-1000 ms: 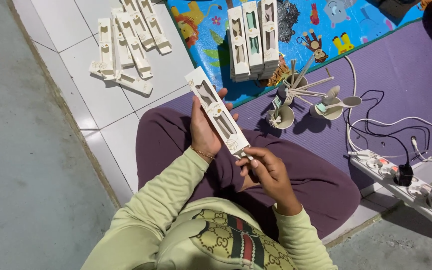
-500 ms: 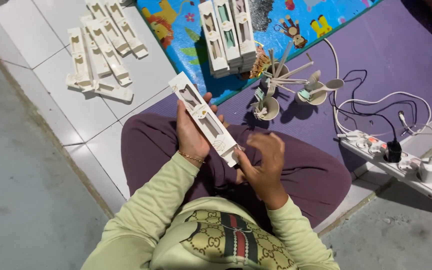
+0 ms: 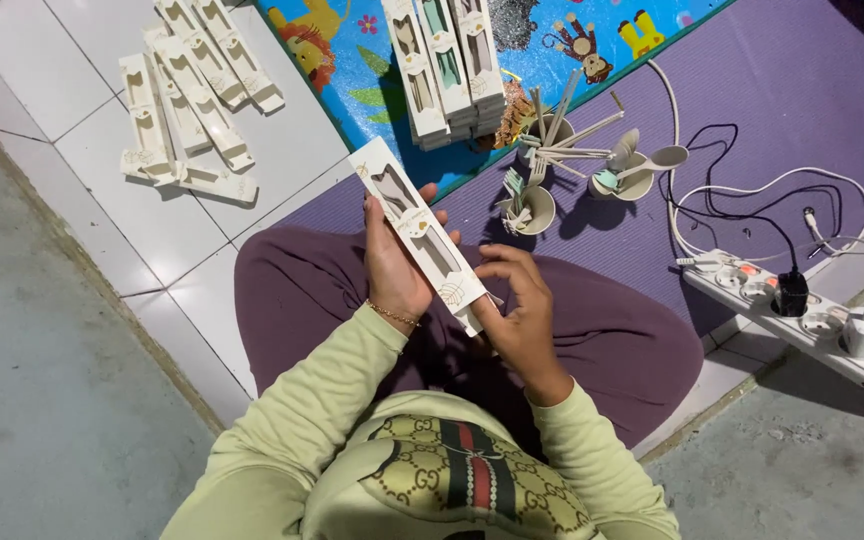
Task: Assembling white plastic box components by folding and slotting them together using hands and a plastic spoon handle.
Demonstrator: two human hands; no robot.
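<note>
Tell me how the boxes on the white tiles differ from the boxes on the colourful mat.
The boxes on the white tiles lie scattered, overlapping at mixed angles; the boxes on the colourful mat sit in neat parallel stacks. The tile boxes spread out flat; the mat boxes are piled several high. Both are long, cream, windowed cartons like the one in the left hand.

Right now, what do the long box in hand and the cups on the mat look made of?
Long box, held by left hand and right hand: likely matte cream card, flat folded edges, cut-out windows. Cups: probably matte beige plastic, smooth and evenly coloured; cannot tell for certain.
</note>
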